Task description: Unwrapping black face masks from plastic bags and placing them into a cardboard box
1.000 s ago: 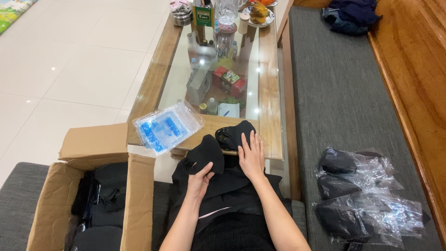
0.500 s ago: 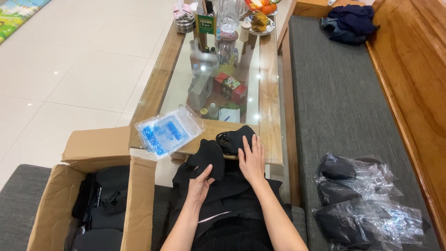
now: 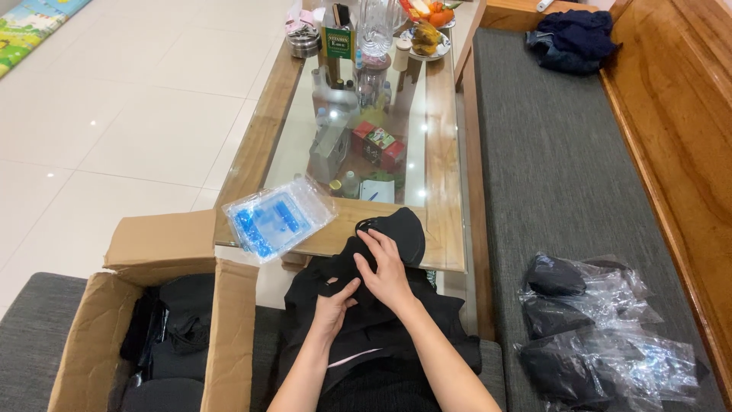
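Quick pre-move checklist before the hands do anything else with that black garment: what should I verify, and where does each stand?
1. Left hand on black garment: ok.
2. Right hand on it too: ok.
3. Garment supported on lap and glass table edge: ok.
4. Cardboard box open beside the lap: ok.
5. Blue plastic pouch overhangs the table corner: not ok.
6. How firmly the fingers pinch the fabric: cannot tell.

Open cardboard box [image 3: 164,305] of dark clothes, blue plastic packet [image 3: 276,220] on glass-topped table [image 3: 442,152], bagged garments [image 3: 602,336] on bench.
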